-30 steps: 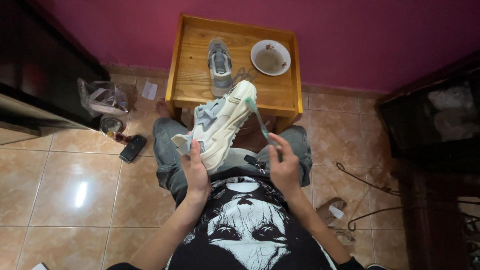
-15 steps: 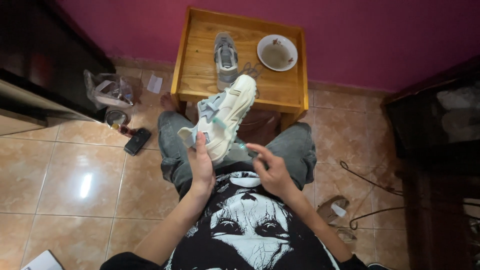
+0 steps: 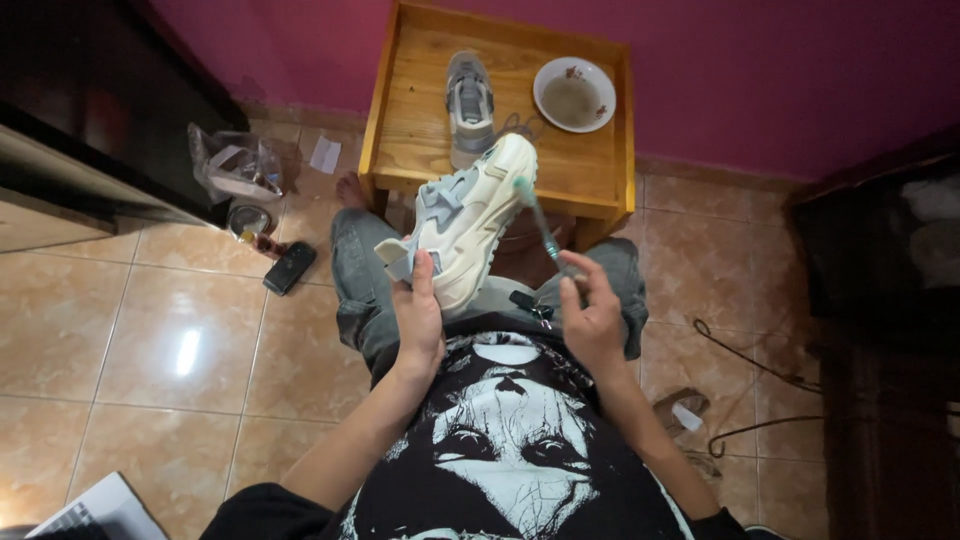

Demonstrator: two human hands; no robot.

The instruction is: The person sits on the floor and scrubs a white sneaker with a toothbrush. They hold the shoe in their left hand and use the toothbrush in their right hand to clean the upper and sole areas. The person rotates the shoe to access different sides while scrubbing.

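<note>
My left hand (image 3: 420,322) grips the heel end of a cream and grey sneaker (image 3: 470,218), held up over my lap with its toe pointing toward the table. My right hand (image 3: 590,318) holds a toothbrush (image 3: 540,225) by the handle; its green bristle head rests against the sneaker's toe side. A second grey sneaker (image 3: 469,108) stands on the small wooden table (image 3: 605,170) in front of my knees, next to a white bowl (image 3: 574,95) of murky liquid.
On the tiled floor to the left lie a dark phone-like object (image 3: 289,268), a small round tin (image 3: 247,219) and a clear plastic bag (image 3: 235,165). Dark furniture flanks both sides. Cables (image 3: 745,395) trail on the right floor. A laptop corner (image 3: 90,510) shows bottom left.
My right hand dipped down toward my lap with the toothbrush, then came back up, and the brush head now touches the sneaker's toe side again. The left hand kept hold of the sneaker.
</note>
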